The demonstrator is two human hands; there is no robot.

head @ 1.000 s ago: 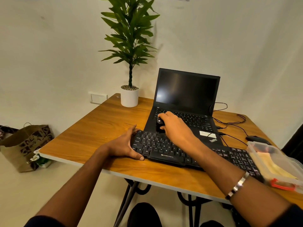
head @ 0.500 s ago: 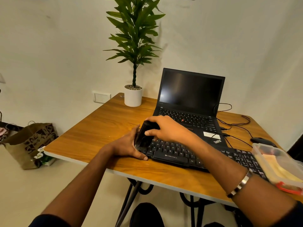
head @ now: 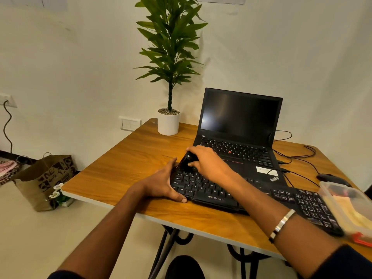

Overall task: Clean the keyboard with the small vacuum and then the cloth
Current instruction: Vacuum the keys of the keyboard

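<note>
A long black keyboard (head: 217, 195) lies across the front of the wooden table (head: 124, 166), partly on an open black laptop (head: 239, 125). My right hand (head: 209, 164) grips a small black vacuum (head: 186, 161), its lower end pressed on the keyboard's top left keys. My left hand (head: 161, 184) holds the keyboard's left end, thumb along the front edge. A yellow cloth (head: 354, 214) lies inside a clear plastic box (head: 342, 200) at the right edge.
A potted plant in a white pot (head: 168, 123) stands at the table's back left. A black mouse (head: 330, 178) and thin cables (head: 291, 156) lie right of the laptop. A brown paper bag (head: 44, 178) sits on the floor to the left.
My right hand has carried the vacuum from the laptop's front edge to the keyboard's top left corner. My left hand has stayed on the keyboard's left end.
</note>
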